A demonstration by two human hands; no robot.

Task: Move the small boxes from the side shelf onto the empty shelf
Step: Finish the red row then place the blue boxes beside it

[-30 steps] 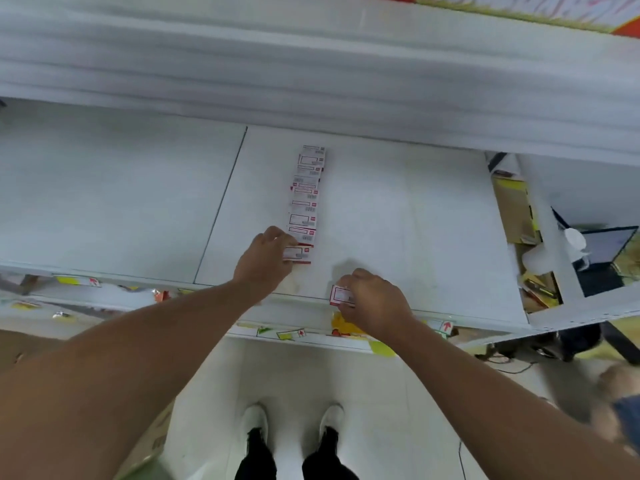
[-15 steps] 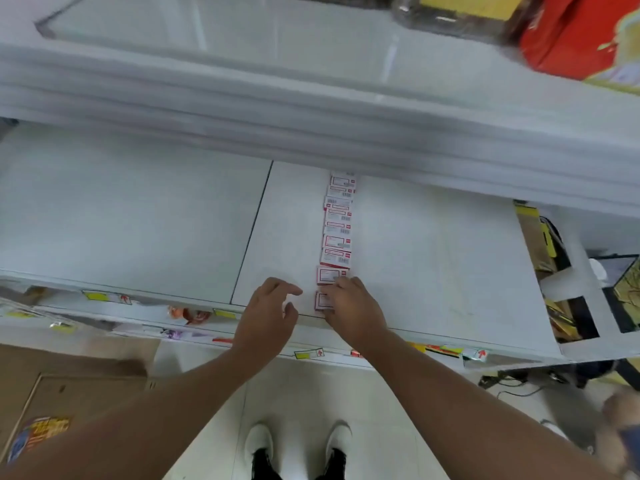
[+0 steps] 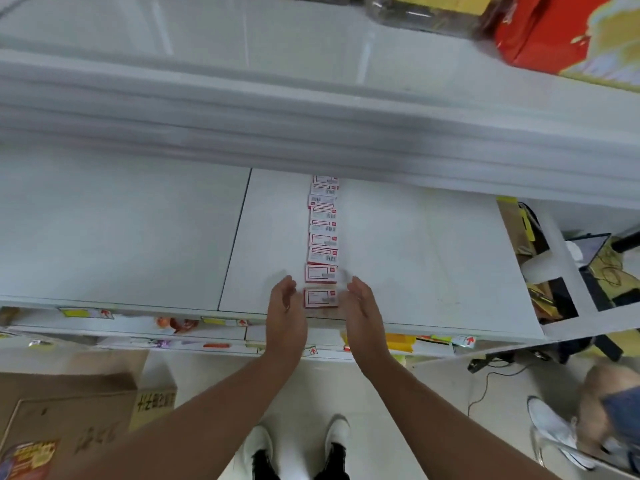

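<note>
Small boxes (image 3: 322,237) lie flat in a single file on the white shelf (image 3: 415,244), running from its near edge toward the far side, each touching or just beside the next, presumably to keep the row tidy. The nearest box (image 3: 320,297) sits between the left hand (image 3: 285,306) and right hand (image 3: 360,306), which stand apart with fingers straight, palms facing inward and gripping nothing. They look set to square the file, though contact with the box cannot be told.

I see the small boxes (image 3: 322,242), white with red borders, lying flat in one straight row on the white shelf (image 3: 415,244), running from its front edge to the back.
</note>
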